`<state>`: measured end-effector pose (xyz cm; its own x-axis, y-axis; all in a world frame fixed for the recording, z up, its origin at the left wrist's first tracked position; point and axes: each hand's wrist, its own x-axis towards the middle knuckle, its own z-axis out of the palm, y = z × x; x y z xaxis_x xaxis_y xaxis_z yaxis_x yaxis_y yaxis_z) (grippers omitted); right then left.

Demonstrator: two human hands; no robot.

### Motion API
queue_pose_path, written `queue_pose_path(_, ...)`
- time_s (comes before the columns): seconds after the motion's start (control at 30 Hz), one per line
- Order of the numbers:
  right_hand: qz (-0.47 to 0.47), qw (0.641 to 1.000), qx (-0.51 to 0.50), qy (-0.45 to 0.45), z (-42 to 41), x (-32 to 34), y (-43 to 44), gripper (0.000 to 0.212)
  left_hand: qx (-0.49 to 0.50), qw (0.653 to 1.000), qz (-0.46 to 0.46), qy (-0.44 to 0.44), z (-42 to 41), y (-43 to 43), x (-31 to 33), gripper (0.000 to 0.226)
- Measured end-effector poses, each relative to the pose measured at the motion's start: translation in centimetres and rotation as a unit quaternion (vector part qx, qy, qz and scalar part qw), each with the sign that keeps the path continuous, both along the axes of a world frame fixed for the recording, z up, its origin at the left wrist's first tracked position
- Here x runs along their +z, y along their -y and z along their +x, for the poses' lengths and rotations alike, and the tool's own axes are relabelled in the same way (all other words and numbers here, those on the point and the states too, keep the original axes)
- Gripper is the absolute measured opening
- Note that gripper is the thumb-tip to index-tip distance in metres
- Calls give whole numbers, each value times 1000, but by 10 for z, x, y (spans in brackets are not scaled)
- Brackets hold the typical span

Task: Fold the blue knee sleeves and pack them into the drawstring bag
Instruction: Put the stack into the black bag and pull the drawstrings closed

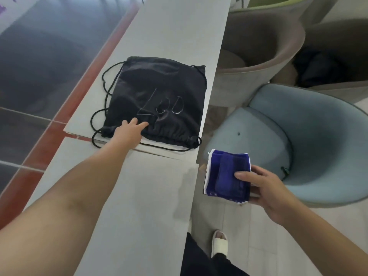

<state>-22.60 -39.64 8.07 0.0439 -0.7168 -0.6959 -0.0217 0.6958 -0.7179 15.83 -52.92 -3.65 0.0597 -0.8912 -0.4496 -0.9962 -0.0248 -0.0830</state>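
Lying flat on the pale grey worktop (pixel 139 206): the black drawstring bag (pixel 159 90), gathered mouth nearest the person, cords (pixel 91 121) looped off its left side and along the near edge. Resting on the fabric just above that mouth, the left hand (pixel 130 134), fingers straight and loose, gripping nothing. Held off the worktop's right edge, over the floor, the folded blue knee sleeves (pixel 225 174), a white-edged stack pinched in the right hand (pixel 266 190), thumb on top, fingers beneath; near the bag's near right corner, not touching it. Close behind the stack, a light blue chair (pixel 310 136); beyond it a beige chair (pixel 258 46). Below, a foot in a white slipper (pixel 219 244)
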Motion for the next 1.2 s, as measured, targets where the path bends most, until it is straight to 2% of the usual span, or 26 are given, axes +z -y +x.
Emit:
queue_pose_path(0.1,4,1000,-2,-4,-3,-3,-7,33,-44,997,-4,63,-1,-15,12,64)
queue_pose_path(0.23,0,1000,15,8,-4,2,-18,28,-29,995,5,99,-8,-61,46,63)
queue_pose_path(0.4,-2,997,69,47,-4,1,-45,24,87,994,15,69,-32,-167,89,60)
queue_pose_path(0.53,6,990,119,71,-7,-12,-85,33,207,978,16,26,-67,-276,90,55)
queue_pose_path(0.67,31,982,167,83,-9,-27,-132,34,346,938,7,-4,-106,-388,66,33)
queue_pose_path(0.77,46,973,211,83,-14,-37,-164,38,455,889,-13,-45,-142,-453,47,30)
queue_pose_path(0.83,53,967,237,79,-18,-42,-182,39,517,849,-40,-103,-163,-483,38,37)
queue_pose_path(0.93,57,960,264,76,-25,-43,-206,36,560,805,-50,-189,-180,-516,31,67)
queue_pose_path(1.0,57,958,271,76,-29,-40,-218,33,556,806,-48,-195,-183,-530,30,74)
queue_pose_path(1.07,54,957,273,78,-32,-37,-226,31,532,827,-43,-175,-180,-539,30,71)
queue_pose_path(1.2,45,961,260,83,-35,-31,-237,29,512,841,-31,-169,-164,-535,35,61)
